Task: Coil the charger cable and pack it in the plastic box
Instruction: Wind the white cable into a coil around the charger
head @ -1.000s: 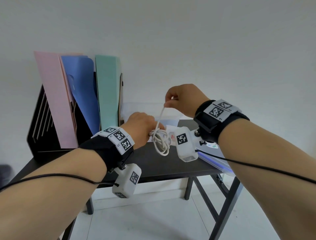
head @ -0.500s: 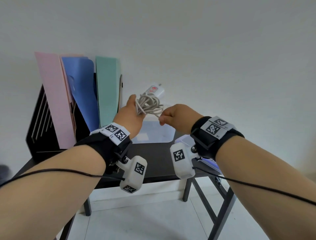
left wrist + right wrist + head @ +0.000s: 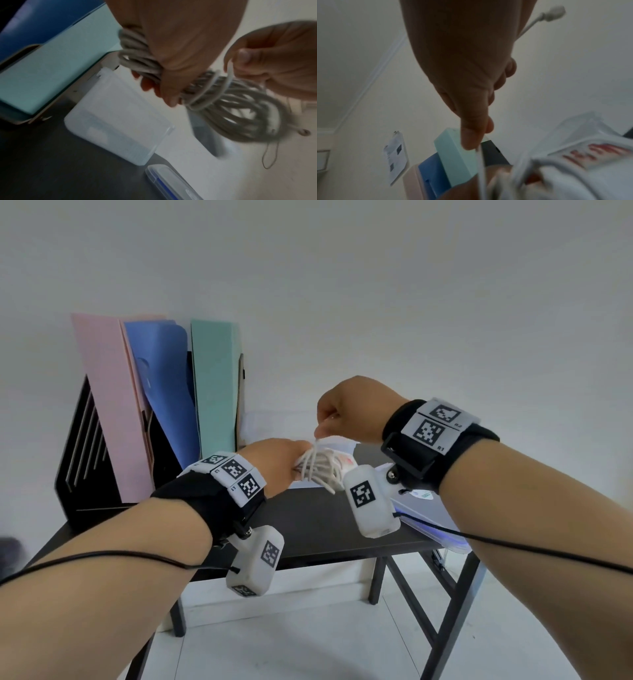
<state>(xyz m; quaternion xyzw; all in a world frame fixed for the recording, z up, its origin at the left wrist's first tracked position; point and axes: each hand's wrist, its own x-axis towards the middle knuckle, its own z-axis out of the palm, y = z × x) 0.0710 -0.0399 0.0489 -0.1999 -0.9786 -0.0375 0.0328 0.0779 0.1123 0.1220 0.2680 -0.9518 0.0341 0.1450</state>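
My left hand [image 3: 281, 463] grips a bundle of coiled white charger cable [image 3: 320, 469] above the black table; in the left wrist view the loops [image 3: 228, 108] hang out past my curled fingers. The white charger block [image 3: 583, 166] with red print sits against the coil. My right hand [image 3: 346, 412] pinches the cable's free end just above the bundle, and the connector tip [image 3: 554, 12] sticks out behind the hand. The clear plastic box [image 3: 118, 119] lies open on the table below my left hand.
A black file rack [image 3: 85, 460] with pink, blue and green folders [image 3: 212, 381] stands at the table's back left. A clear lid with a blue edge [image 3: 169, 181] lies at the table's right. The table's front edge [image 3: 308, 559] and the white floor are below.
The left hand has lowered the coil from in front of the wall to just above the table. The right hand has risen and now pulls the free end up over the bundle.
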